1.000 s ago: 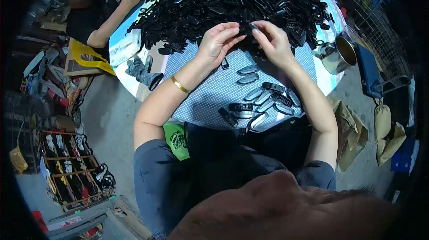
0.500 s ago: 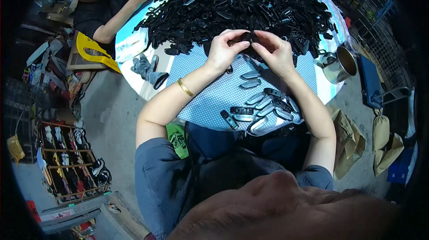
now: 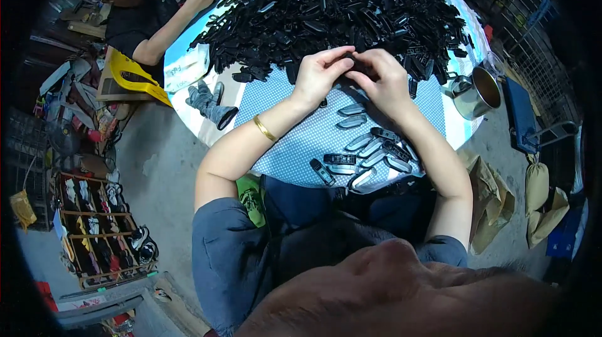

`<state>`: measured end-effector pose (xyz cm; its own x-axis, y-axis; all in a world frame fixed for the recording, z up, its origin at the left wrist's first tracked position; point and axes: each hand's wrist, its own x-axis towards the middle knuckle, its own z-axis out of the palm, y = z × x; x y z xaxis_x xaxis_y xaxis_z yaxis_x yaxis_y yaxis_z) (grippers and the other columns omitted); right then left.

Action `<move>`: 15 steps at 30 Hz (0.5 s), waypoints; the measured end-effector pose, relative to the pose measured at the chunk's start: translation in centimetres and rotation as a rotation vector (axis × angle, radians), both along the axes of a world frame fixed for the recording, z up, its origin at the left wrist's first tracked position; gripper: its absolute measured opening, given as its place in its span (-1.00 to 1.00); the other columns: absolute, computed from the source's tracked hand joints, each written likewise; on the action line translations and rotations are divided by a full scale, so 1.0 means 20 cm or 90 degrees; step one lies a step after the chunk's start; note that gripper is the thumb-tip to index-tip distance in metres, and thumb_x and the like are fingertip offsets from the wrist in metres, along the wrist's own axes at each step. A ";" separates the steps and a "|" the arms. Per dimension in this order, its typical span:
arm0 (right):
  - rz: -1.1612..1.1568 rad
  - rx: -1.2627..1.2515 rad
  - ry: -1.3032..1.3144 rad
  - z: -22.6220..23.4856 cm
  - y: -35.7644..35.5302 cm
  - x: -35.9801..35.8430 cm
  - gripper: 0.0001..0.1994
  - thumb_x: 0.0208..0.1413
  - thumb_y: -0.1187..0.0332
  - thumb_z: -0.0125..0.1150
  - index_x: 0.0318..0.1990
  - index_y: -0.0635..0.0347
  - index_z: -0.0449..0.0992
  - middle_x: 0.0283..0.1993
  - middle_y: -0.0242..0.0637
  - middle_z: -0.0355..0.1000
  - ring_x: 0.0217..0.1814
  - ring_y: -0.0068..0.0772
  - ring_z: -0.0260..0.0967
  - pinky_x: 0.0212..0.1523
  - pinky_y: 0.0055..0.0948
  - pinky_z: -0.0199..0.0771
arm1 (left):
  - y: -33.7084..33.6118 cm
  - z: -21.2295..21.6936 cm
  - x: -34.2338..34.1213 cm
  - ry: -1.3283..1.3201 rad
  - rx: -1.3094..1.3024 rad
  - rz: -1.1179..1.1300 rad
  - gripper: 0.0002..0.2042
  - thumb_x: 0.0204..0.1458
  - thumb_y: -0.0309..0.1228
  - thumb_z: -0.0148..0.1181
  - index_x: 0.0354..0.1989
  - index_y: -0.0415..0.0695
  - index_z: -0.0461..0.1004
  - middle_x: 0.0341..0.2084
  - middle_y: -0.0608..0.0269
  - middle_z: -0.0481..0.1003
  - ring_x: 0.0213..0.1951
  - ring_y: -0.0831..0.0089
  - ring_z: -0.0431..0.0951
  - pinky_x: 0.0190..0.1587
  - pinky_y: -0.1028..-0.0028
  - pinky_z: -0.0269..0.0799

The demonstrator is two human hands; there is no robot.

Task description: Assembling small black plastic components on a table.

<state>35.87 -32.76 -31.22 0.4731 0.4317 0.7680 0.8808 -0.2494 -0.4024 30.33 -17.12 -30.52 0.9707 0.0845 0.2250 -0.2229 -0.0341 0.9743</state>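
Observation:
My left hand (image 3: 316, 77) and my right hand (image 3: 385, 83) meet over the near edge of a large heap of small black parts (image 3: 338, 4). Thumbs and forefingers of both are pinched close together. Whatever lies between the fingertips is dark and merges with the heap behind it, so its kind cannot be made out. Nearer to me on the blue dotted cloth (image 3: 295, 149) lie several long, rounded grey-and-black pieces (image 3: 374, 149), some loosely bunched together. Two grey pieces (image 3: 352, 115) sit apart from them, just below my hands.
A metal cup (image 3: 475, 93) stands at the table's right edge. A grey glove (image 3: 212, 105) and a clear plastic bag (image 3: 188, 67) lie at the left. Another person (image 3: 150, 17) sits at the far left by a yellow chair (image 3: 135, 76), hands raised together.
My hands have come slightly lower, and the right fingers curl more, hiding more of the pinch. The other person's hands have shifted a little. The pieces on the cloth lie as before.

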 end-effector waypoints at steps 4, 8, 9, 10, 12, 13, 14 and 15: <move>0.072 -0.088 0.392 0.03 -0.04 0.04 -0.69 -0.07 0.32 0.28 -0.19 0.28 0.45 -0.42 -0.40 0.40 -0.43 -0.66 0.28 -0.41 -0.62 0.30 | 0.06 -0.01 0.04 -0.027 -0.067 -0.108 -0.74 0.09 -0.47 0.02 -0.06 -0.27 0.42 -0.22 0.22 0.50 -0.21 0.55 0.47 -0.10 0.56 0.37; 0.162 -0.125 0.335 0.01 -0.04 0.03 -0.72 -0.01 0.25 0.21 -0.25 0.30 0.50 -0.52 -0.32 0.41 -0.50 -0.59 0.29 -0.47 -0.54 0.27 | 0.10 0.01 0.03 -0.035 -0.009 -0.142 -0.77 0.06 -0.49 0.04 -0.11 -0.28 0.45 -0.25 0.20 0.50 -0.20 0.50 0.48 -0.09 0.56 0.36; 0.137 -0.135 0.236 0.00 -0.04 0.04 -0.71 -0.02 0.21 0.21 -0.28 0.29 0.52 -0.55 -0.24 0.42 -0.53 -0.51 0.34 -0.49 -0.49 0.28 | 0.10 0.01 0.03 -0.036 -0.009 -0.144 -0.77 0.06 -0.49 0.04 -0.11 -0.28 0.45 -0.25 0.20 0.50 -0.20 0.50 0.48 -0.09 0.56 0.36; 0.135 -0.135 0.235 -0.01 -0.04 0.03 -0.71 -0.02 0.21 0.21 -0.28 0.29 0.52 -0.55 -0.24 0.42 -0.53 -0.51 0.34 -0.49 -0.49 0.28 | 0.10 0.02 0.02 -0.031 -0.015 -0.156 -0.77 0.06 -0.50 0.04 -0.11 -0.28 0.45 -0.26 0.20 0.50 -0.20 0.50 0.48 -0.10 0.56 0.36; 0.129 -0.090 0.187 -0.03 -0.03 0.01 -0.72 -0.02 0.22 0.22 -0.32 0.30 0.53 -0.55 -0.15 0.43 -0.52 -0.42 0.38 -0.49 -0.45 0.30 | 0.10 0.01 0.02 -0.024 -0.037 -0.164 -0.77 0.04 -0.52 0.05 -0.12 -0.28 0.45 -0.27 0.22 0.50 -0.21 0.52 0.47 -0.11 0.57 0.36; 0.128 -0.091 0.187 -0.01 -0.04 0.02 -0.72 -0.02 0.22 0.22 -0.32 0.30 0.53 -0.55 -0.15 0.43 -0.52 -0.42 0.38 -0.49 -0.45 0.30 | 0.10 0.02 0.02 -0.024 -0.037 -0.164 -0.77 0.04 -0.52 0.05 -0.12 -0.28 0.45 -0.27 0.22 0.50 -0.21 0.52 0.47 -0.11 0.57 0.36; 0.151 -0.139 0.263 0.02 -0.06 0.02 -0.72 -0.02 0.22 0.21 -0.33 0.30 0.52 -0.55 -0.19 0.44 -0.52 -0.46 0.38 -0.49 -0.47 0.30 | 0.10 0.04 0.02 0.004 -0.035 -0.178 -0.77 0.04 -0.52 0.06 -0.11 -0.27 0.45 -0.26 0.22 0.50 -0.20 0.53 0.47 -0.11 0.58 0.36; 0.177 -0.187 0.340 0.05 -0.08 0.03 -0.73 -0.01 0.22 0.21 -0.34 0.31 0.52 -0.55 -0.22 0.44 -0.51 -0.49 0.38 -0.49 -0.49 0.30 | 0.10 0.05 0.02 0.033 -0.033 -0.188 -0.76 0.04 -0.52 0.06 -0.11 -0.27 0.45 -0.25 0.21 0.50 -0.20 0.55 0.46 -0.11 0.58 0.36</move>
<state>36.49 -34.32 -30.15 0.5965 0.7478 0.2915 0.6273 -0.2078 -0.7505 30.65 -15.16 -29.47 0.9649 -0.1936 0.1772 -0.1655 0.0750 0.9834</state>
